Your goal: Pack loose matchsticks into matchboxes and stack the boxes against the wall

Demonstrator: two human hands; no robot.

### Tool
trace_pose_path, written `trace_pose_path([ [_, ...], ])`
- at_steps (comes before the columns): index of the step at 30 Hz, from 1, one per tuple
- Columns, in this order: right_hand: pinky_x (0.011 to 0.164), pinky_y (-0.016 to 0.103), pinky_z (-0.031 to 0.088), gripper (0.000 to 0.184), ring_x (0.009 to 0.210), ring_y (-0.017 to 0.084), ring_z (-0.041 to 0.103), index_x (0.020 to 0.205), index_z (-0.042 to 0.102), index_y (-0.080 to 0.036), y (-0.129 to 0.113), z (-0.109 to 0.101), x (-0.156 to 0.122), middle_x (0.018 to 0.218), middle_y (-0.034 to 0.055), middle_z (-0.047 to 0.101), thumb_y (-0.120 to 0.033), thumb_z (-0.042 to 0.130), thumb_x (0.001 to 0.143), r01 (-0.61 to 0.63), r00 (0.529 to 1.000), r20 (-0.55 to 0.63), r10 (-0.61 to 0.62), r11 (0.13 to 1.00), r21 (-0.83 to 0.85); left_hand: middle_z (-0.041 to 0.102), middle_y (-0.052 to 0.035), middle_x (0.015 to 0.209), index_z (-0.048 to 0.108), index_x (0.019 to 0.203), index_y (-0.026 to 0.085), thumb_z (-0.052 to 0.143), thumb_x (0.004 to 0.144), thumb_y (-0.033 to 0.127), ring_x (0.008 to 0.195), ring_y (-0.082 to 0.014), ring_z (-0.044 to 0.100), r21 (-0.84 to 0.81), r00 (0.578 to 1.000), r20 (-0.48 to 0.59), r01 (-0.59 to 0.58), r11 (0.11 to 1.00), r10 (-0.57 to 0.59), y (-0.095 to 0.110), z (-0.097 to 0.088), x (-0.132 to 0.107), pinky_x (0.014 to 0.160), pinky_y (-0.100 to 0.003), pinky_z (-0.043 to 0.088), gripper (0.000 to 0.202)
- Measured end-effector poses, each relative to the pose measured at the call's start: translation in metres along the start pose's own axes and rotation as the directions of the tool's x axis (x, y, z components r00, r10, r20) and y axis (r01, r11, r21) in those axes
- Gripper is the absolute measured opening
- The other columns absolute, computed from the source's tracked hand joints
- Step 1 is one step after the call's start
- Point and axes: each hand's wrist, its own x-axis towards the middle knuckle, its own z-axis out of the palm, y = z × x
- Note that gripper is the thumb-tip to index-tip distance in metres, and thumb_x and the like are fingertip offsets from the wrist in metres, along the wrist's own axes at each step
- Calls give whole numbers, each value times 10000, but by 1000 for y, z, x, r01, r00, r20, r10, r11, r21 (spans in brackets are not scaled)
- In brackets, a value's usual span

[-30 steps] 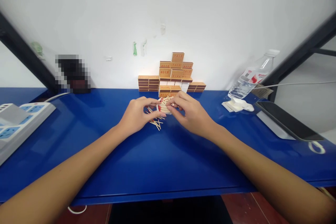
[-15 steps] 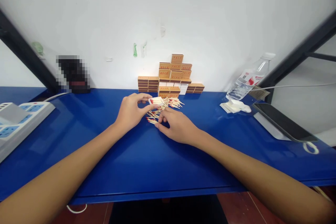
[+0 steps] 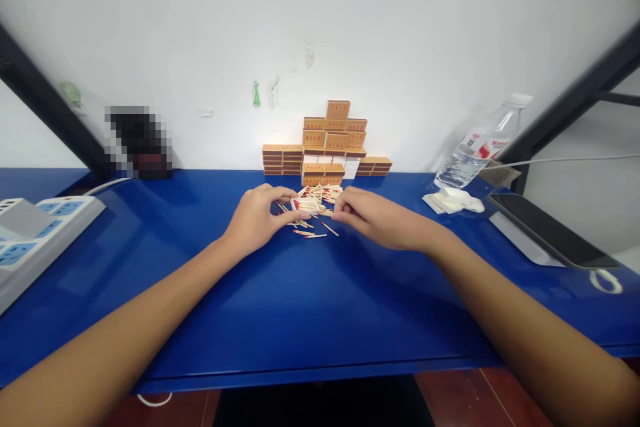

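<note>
A pile of loose red-tipped matches [image 3: 315,212] lies on the blue table [image 3: 300,307] in front of a stack of orange matchboxes [image 3: 330,143] against the wall. My left hand [image 3: 260,217] pinches a small white matchbox tray [image 3: 305,204] between thumb and fingers, just over the pile. My right hand [image 3: 375,217] is closed in a pinch at the pile's right edge, fingertips on some matches close to the tray. What lies between its fingertips is too small to make out clearly.
A white power strip [image 3: 35,227] sits at the left edge. At the right stand a plastic water bottle [image 3: 475,147], a few white trays [image 3: 450,200] and a dark tablet [image 3: 545,230] on a stand. Black frame bars slant up on both sides.
My right hand has moved from the near side of the pile up and to the right, beside the tray. A few matches now lie apart at the pile's front. The left hand keeps the tray.
</note>
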Motion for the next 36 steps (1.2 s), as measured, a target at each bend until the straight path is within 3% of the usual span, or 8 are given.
trace_pose_path([
  [5, 730, 311, 425, 112, 818, 185, 543, 941, 545, -205, -8, 10, 6, 963, 55, 589, -267, 536, 1034, 46, 985, -165, -44, 999, 10, 785, -62, 980, 798, 1088, 229, 872, 795, 475, 850, -217, 715, -24, 999, 34, -32, 999, 33, 10, 2, -3, 795, -350, 552, 389],
  [14, 741, 301, 425, 100, 842, 186, 554, 931, 574, -205, -14, 12, 5, 952, 47, 579, -229, 561, 1028, 97, 989, -109, -101, 994, -47, 772, -53, 956, 795, 1088, 224, 894, 765, 467, 846, -202, 703, -79, 996, 26, -80, 994, 82, 18, 2, -5, 782, -333, 542, 416],
  [28, 703, 301, 407, 70, 772, 158, 541, 964, 622, -210, -18, 10, 6, 932, 32, 621, -264, 606, 1004, 140, 942, -302, -144, 990, -36, 788, -42, 967, 800, 1062, 234, 894, 770, 458, 841, -198, 718, -124, 998, 11, -67, 990, 68, 19, 1, -5, 787, -334, 561, 380],
  [31, 674, 304, 386, 116, 735, 156, 538, 918, 616, -203, -17, 8, 6, 881, 30, 631, -283, 600, 1000, 74, 927, -364, -90, 996, -57, 798, -44, 998, 797, 1074, 234, 893, 775, 448, 856, -203, 735, -131, 1000, -25, -5, 991, 2, 15, -1, -2, 802, -346, 582, 380],
  [33, 655, 307, 372, 177, 720, 162, 545, 862, 619, -204, -15, 8, 5, 852, 31, 644, -340, 645, 973, -20, 951, -309, -7, 996, -86, 804, -50, 1005, 790, 1078, 223, 890, 779, 441, 873, -208, 749, -134, 995, -79, 47, 990, -58, 10, -3, 0, 834, -357, 600, 383],
  [36, 644, 312, 377, 202, 729, 183, 579, 834, 644, -206, -7, 13, 3, 832, 38, 675, -375, 717, 919, -107, 993, -68, 99, 985, -136, 809, -54, 998, 787, 1052, 213, 886, 786, 425, 876, -209, 757, -115, 985, -136, 90, 989, -105, 4, -5, 3, 855, -361, 611, 355],
])
